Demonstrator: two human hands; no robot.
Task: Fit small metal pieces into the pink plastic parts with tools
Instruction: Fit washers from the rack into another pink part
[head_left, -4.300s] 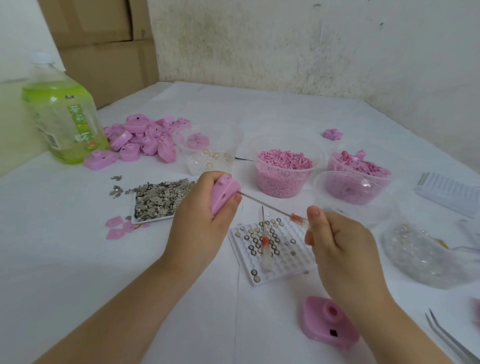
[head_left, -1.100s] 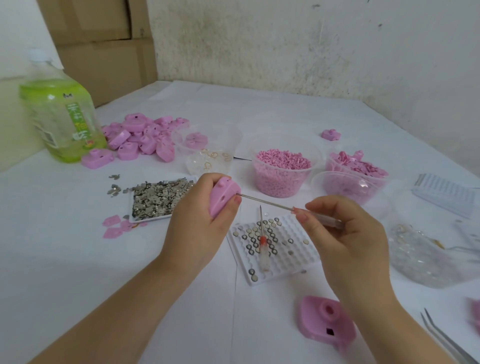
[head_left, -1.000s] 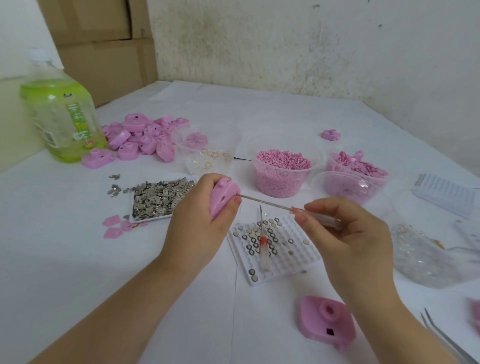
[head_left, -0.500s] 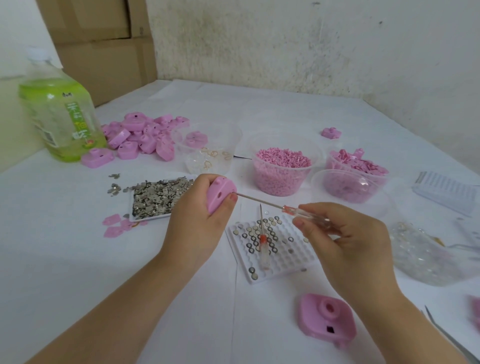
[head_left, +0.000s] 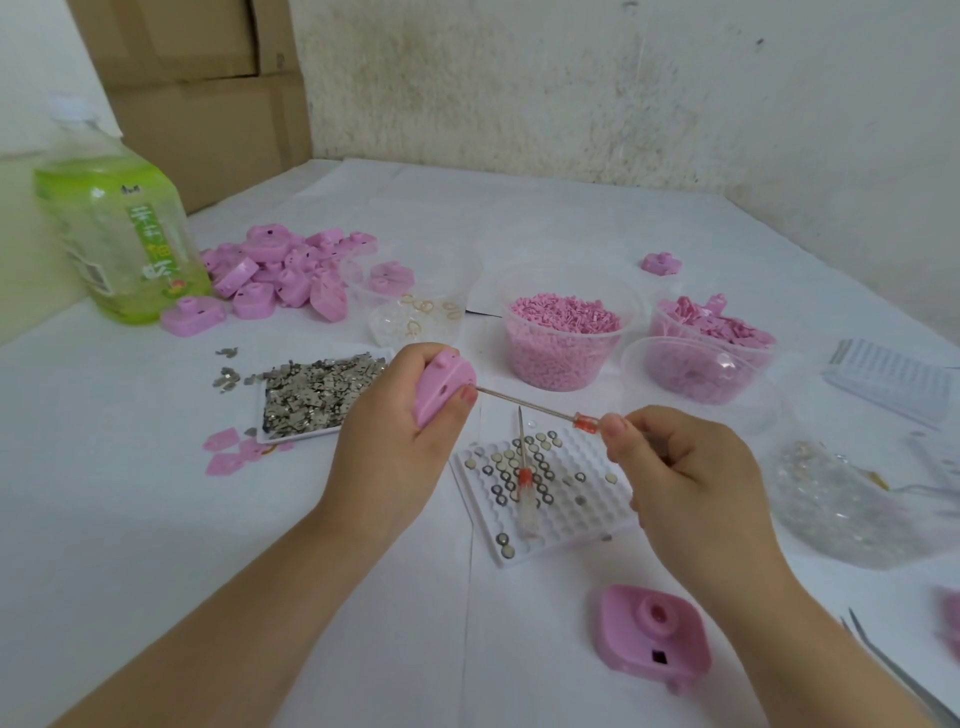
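two hands are at work above the white table (head_left: 130, 519), held apart with a tool bridging them. the left hand (head_left: 395, 441) is wrapped round one pink plastic part (head_left: 441, 387), raised just over the tray of metal pieces (head_left: 317, 392). the right hand (head_left: 691, 483) pinches the red-collared handle of a thin screwdriver (head_left: 524, 404) in its fingertips, and the tip meets the part by the left thumb. i count two screwdrivers: the second screwdriver (head_left: 524, 483) lies on the white grid tray (head_left: 582, 525), where a scatter of small round metal rings sits in some of the cells. four clear tubs stand behind: the tub of pink granules (head_left: 563, 338), the tub of flat pink bits (head_left: 711, 325), a tilted tub (head_left: 691, 374) against it, and a tub with rings (head_left: 415, 301) that also has one pink part in it. one more pink part (head_left: 652, 636) rests near the right wrist, a lone one (head_left: 661, 264) sits far back, and the heap of pink parts (head_left: 280, 270) is too tangled to count. about three flat pink pieces (head_left: 228, 452) lie beside the metal tray. the one green bottle (head_left: 119, 239) has a label with characters i cannot make out. one pair of tweezers (head_left: 893, 670) shows at the right edge.
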